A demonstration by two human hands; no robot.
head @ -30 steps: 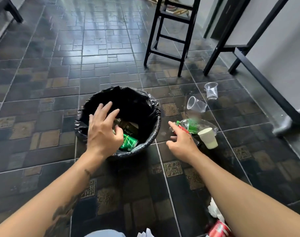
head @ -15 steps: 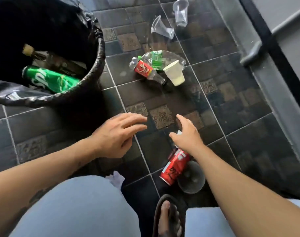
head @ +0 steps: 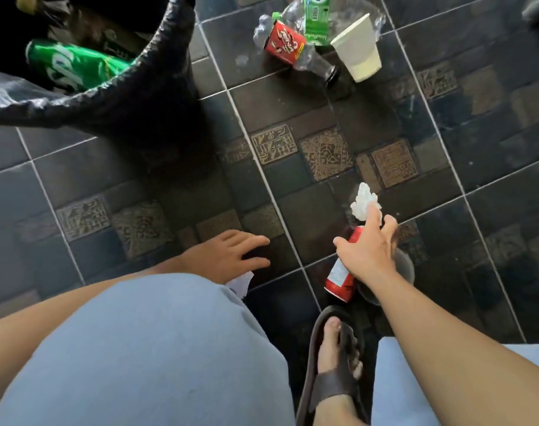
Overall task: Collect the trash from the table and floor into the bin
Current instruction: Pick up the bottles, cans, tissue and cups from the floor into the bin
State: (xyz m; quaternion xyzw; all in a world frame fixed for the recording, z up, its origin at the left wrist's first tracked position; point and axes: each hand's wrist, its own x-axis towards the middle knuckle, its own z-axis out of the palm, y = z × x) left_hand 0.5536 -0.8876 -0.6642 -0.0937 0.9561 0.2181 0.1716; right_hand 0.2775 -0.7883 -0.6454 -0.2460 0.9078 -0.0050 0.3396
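The black-bagged bin (head: 157, 72) stands at the upper left with a green bottle (head: 71, 64) inside. A red soda can (head: 342, 279) lies on the dark floor tiles beside a clear plastic cup (head: 400, 272). My right hand (head: 366, 252) hovers over the can with fingers spread, holding nothing. A crumpled white tissue (head: 365, 201) lies just beyond its fingertips. My left hand (head: 231, 256) is open near the floor, over a white paper scrap (head: 242, 282) partly hidden by my knee.
Further away lie a crushed bottle with a red label (head: 288, 41), a clear bottle with a green label (head: 317, 16) and a white paper cup (head: 359, 52). My sandalled foot (head: 336, 364) is just below the can. My knees fill the bottom of the view.
The view has dropped closer to the floor. My right hand has reached lower over the red can, and my left hand has moved down toward the paper scrap.
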